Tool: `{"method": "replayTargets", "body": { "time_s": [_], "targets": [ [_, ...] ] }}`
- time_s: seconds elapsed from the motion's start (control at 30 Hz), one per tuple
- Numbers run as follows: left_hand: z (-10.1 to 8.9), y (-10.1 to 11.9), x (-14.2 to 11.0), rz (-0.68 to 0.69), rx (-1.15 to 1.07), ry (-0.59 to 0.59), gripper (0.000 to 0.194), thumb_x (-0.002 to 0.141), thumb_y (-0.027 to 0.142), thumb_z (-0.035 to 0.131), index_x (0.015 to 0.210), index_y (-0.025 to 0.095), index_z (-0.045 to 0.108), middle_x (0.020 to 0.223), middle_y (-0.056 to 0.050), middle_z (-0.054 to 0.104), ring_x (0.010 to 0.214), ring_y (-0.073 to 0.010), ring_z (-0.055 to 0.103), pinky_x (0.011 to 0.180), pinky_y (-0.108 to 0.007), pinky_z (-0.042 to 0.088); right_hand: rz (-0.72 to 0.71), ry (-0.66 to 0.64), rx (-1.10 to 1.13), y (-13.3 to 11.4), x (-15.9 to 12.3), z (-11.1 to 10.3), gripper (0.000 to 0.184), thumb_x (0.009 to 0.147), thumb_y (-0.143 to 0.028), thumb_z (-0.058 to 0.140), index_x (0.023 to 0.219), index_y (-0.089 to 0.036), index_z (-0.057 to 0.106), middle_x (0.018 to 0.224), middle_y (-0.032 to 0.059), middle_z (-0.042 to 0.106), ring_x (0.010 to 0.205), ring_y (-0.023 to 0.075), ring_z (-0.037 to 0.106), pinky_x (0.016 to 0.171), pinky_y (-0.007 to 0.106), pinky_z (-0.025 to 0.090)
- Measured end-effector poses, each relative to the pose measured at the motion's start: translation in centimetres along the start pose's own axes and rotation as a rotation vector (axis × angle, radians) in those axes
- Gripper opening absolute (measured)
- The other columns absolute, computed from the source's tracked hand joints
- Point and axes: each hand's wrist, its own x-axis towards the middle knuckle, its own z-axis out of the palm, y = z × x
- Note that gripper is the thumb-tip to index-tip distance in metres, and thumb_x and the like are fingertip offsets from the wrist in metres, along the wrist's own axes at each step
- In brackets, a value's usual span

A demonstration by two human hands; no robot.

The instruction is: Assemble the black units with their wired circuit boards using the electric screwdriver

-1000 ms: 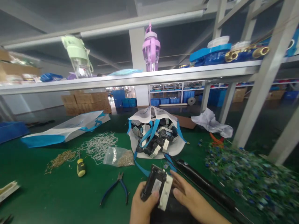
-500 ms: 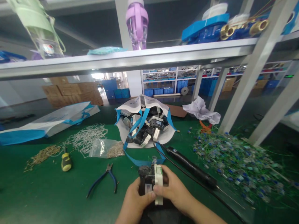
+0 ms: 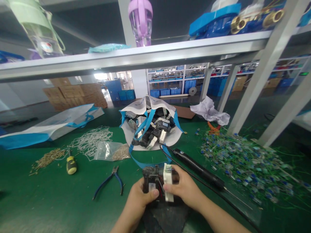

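Observation:
I hold a black electrical module with a white end piece between both hands, low in the middle over the green bench. My left hand grips the black body, thumb on its label. My right hand closes on the white piece, fingers curled round it. Just beyond, an open white-and-blue bag is full of similar black-and-white modules.
Blue-handled pliers, a small yellow screwdriver, a clear bag of small metal parts and white wire loops lie to the left. A black electric screwdriver lies right. A heap of green-wired blue parts spreads far right. Shelf overhead.
Both hands turned the module from tilted to standing more upright, and my right hand closed on its white end piece. The view dropped and shifted a little right.

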Motion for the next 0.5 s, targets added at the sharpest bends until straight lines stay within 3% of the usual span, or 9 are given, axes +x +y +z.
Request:
{"method": "replayTargets", "body": {
  "time_s": [0.17,0.37,0.5],
  "targets": [
    [-0.08,0.2,-0.05,-0.017,-0.058,-0.02,0.052,0.049,0.037,0.077,0.091,0.01,0.061,0.081,-0.01,0.064,0.078,-0.0246,0.058,0.074,-0.034,0.044,0.013,-0.053,0.12,0.05,0.11,-0.2,0.053,0.055,-0.032,0.072,0.098,-0.013,0.047,0.087,0.0079,0.059,0.084,0.026,0.056,0.072,0.036,0.046],
    [-0.18,0.88,-0.19,-0.035,-0.081,-0.073,0.049,0.053,0.036,0.075,0.092,0.011,0.06,0.083,-0.009,0.064,0.08,-0.0225,0.057,0.076,-0.032,0.042,0.071,0.031,0.195,0.34,0.18,-0.02,0.056,0.054,-0.032,0.074,0.1,-0.014,0.048,0.085,0.0072,0.061,0.081,0.0255,0.056,0.067,0.034,0.047],
    [-0.4,0.59,-0.09,-0.04,-0.051,-0.031,0.048,0.053,0.035,0.075,0.091,0.011,0.06,0.085,-0.01,0.064,0.08,-0.0223,0.057,0.076,-0.031,0.043,0.084,0.082,0.16,0.25,0.17,-0.12,0.056,0.053,-0.031,0.074,0.1,-0.014,0.049,0.088,0.0082,0.061,0.08,0.0257,0.056,0.066,0.035,0.046]
  ]
}}
